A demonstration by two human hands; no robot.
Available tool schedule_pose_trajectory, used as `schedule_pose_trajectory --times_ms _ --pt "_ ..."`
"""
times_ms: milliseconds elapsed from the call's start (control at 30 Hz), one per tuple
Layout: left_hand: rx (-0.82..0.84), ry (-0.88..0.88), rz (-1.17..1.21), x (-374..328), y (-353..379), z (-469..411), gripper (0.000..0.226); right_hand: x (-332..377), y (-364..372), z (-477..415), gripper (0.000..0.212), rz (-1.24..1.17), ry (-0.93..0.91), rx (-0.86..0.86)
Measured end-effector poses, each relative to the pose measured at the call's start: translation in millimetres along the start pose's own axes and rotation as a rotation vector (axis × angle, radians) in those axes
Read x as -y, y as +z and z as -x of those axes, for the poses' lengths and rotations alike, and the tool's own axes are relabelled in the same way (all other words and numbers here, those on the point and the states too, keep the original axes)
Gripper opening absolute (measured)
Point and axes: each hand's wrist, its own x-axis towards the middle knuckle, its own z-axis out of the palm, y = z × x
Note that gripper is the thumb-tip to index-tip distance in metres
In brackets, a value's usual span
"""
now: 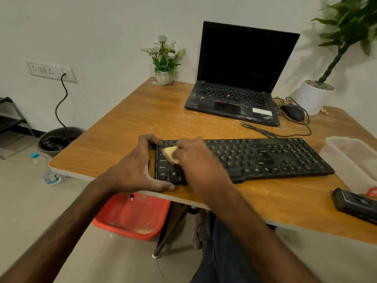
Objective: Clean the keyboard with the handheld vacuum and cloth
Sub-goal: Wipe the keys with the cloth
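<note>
A person wipes a black full-size keyboard (265, 158), which lies along the near edge of an orange-brown wooden table (142, 111), with a small pale yellow cloth (171, 154). The right hand (195, 158) has its fingers curled over the cloth and presses it onto the leftmost keys. The left hand (134, 166) clamps the keyboard's left end, thumb at the front edge and fingers at the back corner. Pushed too hard, the cloth could snag and lift a keycap or drive grit between the keys, and if the bracing hand slackens, the board might skid off the edge. A black oblong device (355, 205), possibly the handheld vacuum, lies untouched at the table's right front. A translucent white plastic tub (336, 162) beside the keyboard's right end holds something reddish, too blurred to name. Below the table, a red plastic basin (130, 215) carries yellowish residue, and a dark round floor bin (61, 129) holds a black liner.
</note>
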Motion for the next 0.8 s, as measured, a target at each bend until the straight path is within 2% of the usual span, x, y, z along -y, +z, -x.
schedule_pose_trajectory --times_ms 67,133,200,300,367,500,600,733,800 --pt "0.005 -0.006 -0.012 1 0 0 0.106 -27 -24 19 0.039 0.011 0.172 -0.079" --pt "0.006 -0.003 -0.014 2 0 0 0.107 -59 -40 32 0.039 0.017 0.385 -0.088" --pt "0.008 -0.009 -0.016 2 0 0 0.107 -65 -47 43 0.04 0.039 0.47 -0.08" --pt "0.009 -0.006 -0.028 -1 1 0 0.105 -39 -40 52 0.043 -0.004 0.385 -0.094" --pt "0.008 -0.002 -0.036 -2 1 0 0.104 -6 -31 43 0.047 -0.059 0.27 -0.017" --pt "0.002 0.006 -0.03 -1 2 -1 0.104 14 -13 9 0.049 0.012 0.074 0.028" --pt "-0.001 0.005 -0.027 1 1 0 0.106 -9 -20 -3 0.043 0.088 0.123 0.026" --pt "0.006 0.006 -0.026 2 0 -1 0.105 -57 -37 17 0.04 0.06 0.376 -0.048" --pt "0.007 0.014 -0.034 2 1 -2 0.106 -64 -36 24 0.041 0.082 0.442 -0.077"
